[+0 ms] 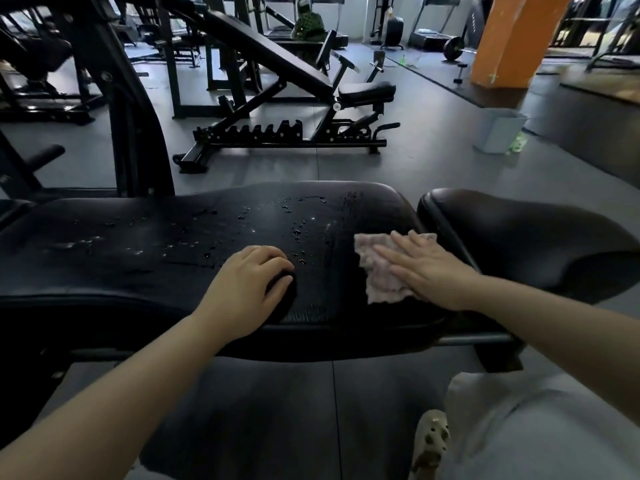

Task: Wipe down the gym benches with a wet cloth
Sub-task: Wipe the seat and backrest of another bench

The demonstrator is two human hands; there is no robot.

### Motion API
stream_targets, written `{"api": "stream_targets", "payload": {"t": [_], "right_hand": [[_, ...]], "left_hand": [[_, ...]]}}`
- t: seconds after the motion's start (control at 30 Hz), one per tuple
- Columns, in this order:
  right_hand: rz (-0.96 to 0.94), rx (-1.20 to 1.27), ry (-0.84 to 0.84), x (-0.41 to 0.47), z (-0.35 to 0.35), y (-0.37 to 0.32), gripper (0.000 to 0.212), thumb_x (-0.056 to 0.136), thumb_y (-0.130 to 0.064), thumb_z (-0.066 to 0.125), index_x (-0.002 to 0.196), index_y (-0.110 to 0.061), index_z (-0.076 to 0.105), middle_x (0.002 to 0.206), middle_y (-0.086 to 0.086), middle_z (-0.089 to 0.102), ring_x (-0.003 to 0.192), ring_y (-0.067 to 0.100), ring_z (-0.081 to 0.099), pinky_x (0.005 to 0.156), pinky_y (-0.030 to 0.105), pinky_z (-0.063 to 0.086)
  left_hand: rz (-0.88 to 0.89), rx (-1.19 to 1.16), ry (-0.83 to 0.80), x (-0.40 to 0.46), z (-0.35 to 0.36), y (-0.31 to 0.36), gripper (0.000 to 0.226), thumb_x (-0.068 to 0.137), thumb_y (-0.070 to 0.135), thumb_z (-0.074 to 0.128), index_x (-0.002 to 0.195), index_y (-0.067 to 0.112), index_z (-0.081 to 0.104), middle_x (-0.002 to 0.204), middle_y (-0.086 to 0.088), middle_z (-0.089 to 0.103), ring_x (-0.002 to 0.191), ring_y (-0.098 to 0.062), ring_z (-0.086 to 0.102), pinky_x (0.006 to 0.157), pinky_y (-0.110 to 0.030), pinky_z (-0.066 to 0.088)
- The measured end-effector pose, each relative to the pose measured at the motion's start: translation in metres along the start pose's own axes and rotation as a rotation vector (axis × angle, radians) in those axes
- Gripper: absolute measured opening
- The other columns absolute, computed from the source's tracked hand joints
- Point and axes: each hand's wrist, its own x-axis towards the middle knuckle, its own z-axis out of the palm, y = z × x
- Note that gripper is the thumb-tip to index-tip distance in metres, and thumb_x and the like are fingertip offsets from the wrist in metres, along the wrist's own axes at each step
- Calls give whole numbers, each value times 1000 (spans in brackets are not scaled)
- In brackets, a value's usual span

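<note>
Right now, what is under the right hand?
The pink cloth lies flat under the right hand, on the black bench pad. The pad surface beneath the cloth is covered.

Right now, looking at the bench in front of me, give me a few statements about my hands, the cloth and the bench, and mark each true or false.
1. The right hand presses flat on the cloth. True.
2. The left hand holds the cloth. False: it rests on the bench pad, fingers curled.
3. Water droplets lie on the pad. True.
4. The bucket stands on the bench. False: it is on the floor beyond.
</note>
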Motion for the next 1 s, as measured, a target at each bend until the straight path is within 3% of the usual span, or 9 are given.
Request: {"api": "stream_targets", "payload": {"t": [0.07, 0.23, 0.37, 0.47, 0.6, 0.7, 1.0], "right_hand": [[106, 5, -3, 28, -1, 19, 65, 90, -65, -6, 148, -37, -4, 159, 9, -8, 145, 33, -10, 117, 44, -6], [332, 56, -24, 69, -15, -1, 54, 99, -54, 13, 149, -40, -2, 159, 3, -13, 144, 28, -16, 112, 53, -12], [161, 16, -17, 44, -9, -39, 58, 99, -51, 14, 151, -32, -4, 158, 6, -17, 144, 25, -18, 113, 50, -15], [40, -30, -33, 5, 0, -47, 58, 98, -55, 9, 149, -35, -9, 158, 6, -19, 144, 24, -19, 115, 47, -14], [38, -66, -71, -16, -1, -61, 72, 76, -71, -9, 144, -48, -13, 157, 5, -19, 144, 25, -20, 115, 48, -13], [4, -75, -45, -6, -2, -90, 51, 95, -59, 8, 143, -52, -9, 158, 6, -19, 144, 27, -19, 114, 52, -12], [-182, -74, 5, 37, -2, -172, 53, 98, -54, 14, 148, -43, 0, 159, 9, -12, 145, 32, -13, 113, 56, -11]], "left_hand": [[-13, -28, 39, -1, 2, 0, 36, 89, 33, 42, 97, 11, 69, 101, -1, 65, 94, -22, 59, 84, -34, 47], [-14, -44, 79, -1, 4, 2, 34, 88, 29, 43, 96, 10, 69, 99, -1, 65, 94, -21, 59, 84, -31, 45], [-33, -46, 99, -4, 4, 2, 33, 88, 27, 42, 97, 9, 68, 100, -2, 65, 94, -22, 58, 84, -33, 47], [-44, -35, 119, -6, 4, 1, 32, 89, 24, 42, 97, 9, 68, 101, -2, 65, 94, -22, 59, 83, -34, 47], [-55, -23, 125, -11, -1, -4, 31, 89, 21, 41, 99, 10, 68, 102, -3, 65, 94, -24, 60, 81, -38, 49], [-86, -5, 124, -19, -6, -14, 33, 89, 21, 39, 101, 9, 68, 103, -4, 65, 95, -27, 60, 82, -41, 50], [-255, -66, 212, -30, -12, -30, 42, 89, 25, 32, 111, 6, 63, 110, -8, 63, 100, -28, 57, 86, -40, 46]]}}
